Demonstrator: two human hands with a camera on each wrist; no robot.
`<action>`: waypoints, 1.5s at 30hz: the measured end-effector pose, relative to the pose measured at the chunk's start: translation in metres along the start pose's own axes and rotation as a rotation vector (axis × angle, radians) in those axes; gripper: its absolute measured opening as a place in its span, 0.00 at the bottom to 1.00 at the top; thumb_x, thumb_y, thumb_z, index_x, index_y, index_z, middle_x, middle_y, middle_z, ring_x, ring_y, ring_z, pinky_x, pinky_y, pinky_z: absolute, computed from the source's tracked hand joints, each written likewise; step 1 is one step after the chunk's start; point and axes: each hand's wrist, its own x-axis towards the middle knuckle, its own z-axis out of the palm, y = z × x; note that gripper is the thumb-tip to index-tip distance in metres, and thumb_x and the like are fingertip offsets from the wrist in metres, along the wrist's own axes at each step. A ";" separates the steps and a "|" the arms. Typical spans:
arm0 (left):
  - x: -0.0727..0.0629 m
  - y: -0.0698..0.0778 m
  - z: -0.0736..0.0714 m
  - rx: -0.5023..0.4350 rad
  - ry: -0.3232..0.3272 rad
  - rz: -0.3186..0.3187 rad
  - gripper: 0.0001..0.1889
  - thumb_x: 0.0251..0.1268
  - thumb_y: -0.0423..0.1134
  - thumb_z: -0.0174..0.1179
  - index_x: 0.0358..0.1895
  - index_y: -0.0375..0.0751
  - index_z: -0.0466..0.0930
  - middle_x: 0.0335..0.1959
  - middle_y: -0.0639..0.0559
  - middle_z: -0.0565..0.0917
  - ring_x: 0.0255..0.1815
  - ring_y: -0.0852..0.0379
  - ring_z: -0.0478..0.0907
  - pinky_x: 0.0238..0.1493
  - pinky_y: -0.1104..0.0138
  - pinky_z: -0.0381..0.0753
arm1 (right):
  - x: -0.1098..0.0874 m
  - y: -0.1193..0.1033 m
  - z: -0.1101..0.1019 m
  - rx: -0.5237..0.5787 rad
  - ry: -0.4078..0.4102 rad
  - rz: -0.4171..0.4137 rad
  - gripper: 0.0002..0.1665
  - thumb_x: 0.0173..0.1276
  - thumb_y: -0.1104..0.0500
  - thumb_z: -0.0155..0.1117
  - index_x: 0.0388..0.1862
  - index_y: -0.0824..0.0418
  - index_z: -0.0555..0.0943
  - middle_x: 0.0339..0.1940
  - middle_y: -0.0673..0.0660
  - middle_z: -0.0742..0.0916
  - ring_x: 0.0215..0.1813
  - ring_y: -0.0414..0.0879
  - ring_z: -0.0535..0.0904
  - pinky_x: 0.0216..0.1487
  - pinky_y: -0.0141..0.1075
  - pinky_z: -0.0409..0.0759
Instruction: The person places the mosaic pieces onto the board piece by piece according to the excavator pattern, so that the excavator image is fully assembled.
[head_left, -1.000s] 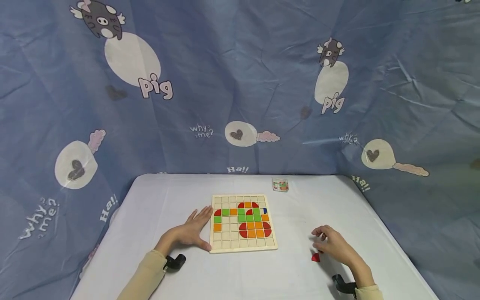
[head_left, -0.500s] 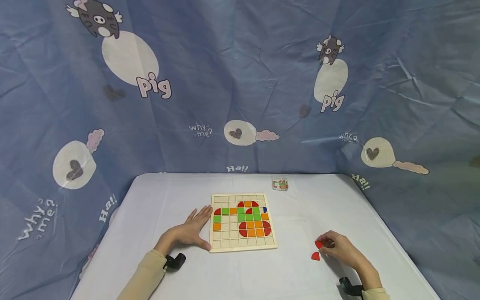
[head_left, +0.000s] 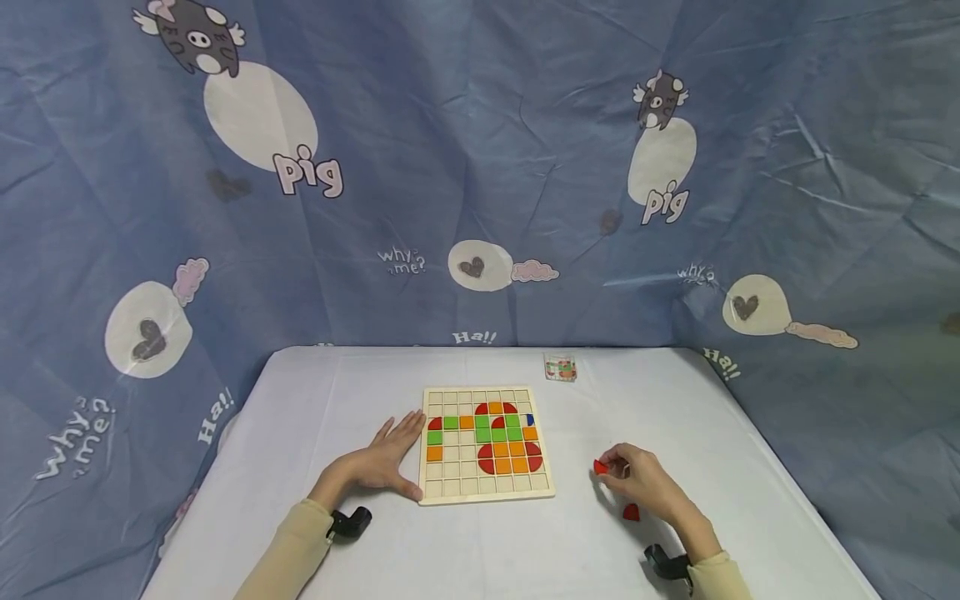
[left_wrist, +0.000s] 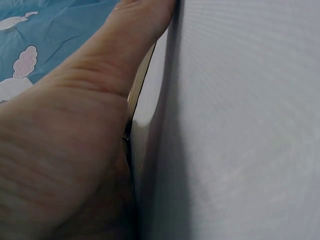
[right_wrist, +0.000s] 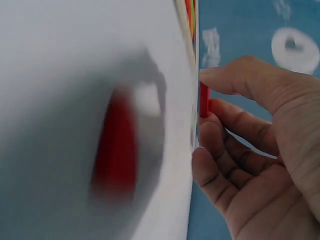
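Observation:
A square wooden grid board (head_left: pixel 457 486) lies on the table, bearing green and orange square tiles, red quarter-round tiles and one blue piece. My left hand (head_left: pixel 378 462) rests at the board's left edge with fingers and thumb spread along it. Off the board's right side, my right hand (head_left: pixel 641 481) pinches a red quarter-round tile (head_left: pixel 601 467) between thumb and fingers above the table. In the right wrist view that tile (right_wrist: pixel 204 100) appears edge-on at the fingertips. Another red quarter-round tile (head_left: pixel 632 512) lies on the table below the right hand.
A small picture card (head_left: pixel 560 368) with a coloured pattern lies behind the board, to its right. The table (head_left: pixel 337 383) has a white cover. Behind it hangs a blue printed cloth (head_left: pixel 420 167).
My right hand took hold of a red tile from the table and has carried it left and slightly away from me. The left hand stays at the board's edge.

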 end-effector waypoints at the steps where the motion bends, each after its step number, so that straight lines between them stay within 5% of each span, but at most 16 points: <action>1: 0.000 0.000 0.000 -0.001 -0.001 -0.002 0.72 0.36 0.72 0.69 0.77 0.35 0.35 0.80 0.41 0.38 0.80 0.43 0.33 0.78 0.45 0.29 | 0.005 -0.009 0.005 -0.011 -0.005 -0.042 0.12 0.57 0.60 0.73 0.39 0.59 0.82 0.33 0.48 0.83 0.34 0.36 0.76 0.33 0.28 0.79; 10: 0.000 -0.001 0.000 -0.015 0.003 -0.011 0.72 0.36 0.71 0.70 0.77 0.35 0.35 0.80 0.42 0.37 0.80 0.44 0.33 0.78 0.45 0.29 | 0.049 -0.102 0.064 -0.063 -0.098 -0.344 0.10 0.58 0.59 0.72 0.38 0.58 0.83 0.34 0.48 0.84 0.33 0.36 0.76 0.32 0.25 0.77; 17: 0.001 -0.001 -0.002 -0.005 -0.005 -0.008 0.72 0.37 0.73 0.68 0.77 0.36 0.35 0.80 0.42 0.37 0.80 0.44 0.32 0.77 0.45 0.28 | 0.073 -0.155 0.111 -0.071 -0.194 -0.423 0.09 0.60 0.57 0.71 0.39 0.57 0.84 0.32 0.47 0.84 0.32 0.34 0.75 0.33 0.21 0.76; 27: 0.001 0.000 -0.002 -0.016 -0.011 0.000 0.70 0.39 0.72 0.68 0.78 0.37 0.37 0.80 0.43 0.37 0.80 0.44 0.31 0.77 0.45 0.28 | 0.085 -0.171 0.147 -0.129 -0.240 -0.428 0.12 0.60 0.55 0.72 0.42 0.58 0.85 0.34 0.46 0.83 0.32 0.31 0.73 0.34 0.18 0.74; 45: -0.002 -0.001 -0.003 -0.028 -0.010 0.013 0.70 0.39 0.70 0.69 0.77 0.35 0.36 0.80 0.42 0.38 0.80 0.44 0.31 0.77 0.45 0.28 | 0.091 -0.177 0.151 -0.045 -0.261 -0.326 0.09 0.61 0.59 0.71 0.40 0.58 0.86 0.34 0.46 0.82 0.33 0.32 0.73 0.35 0.21 0.76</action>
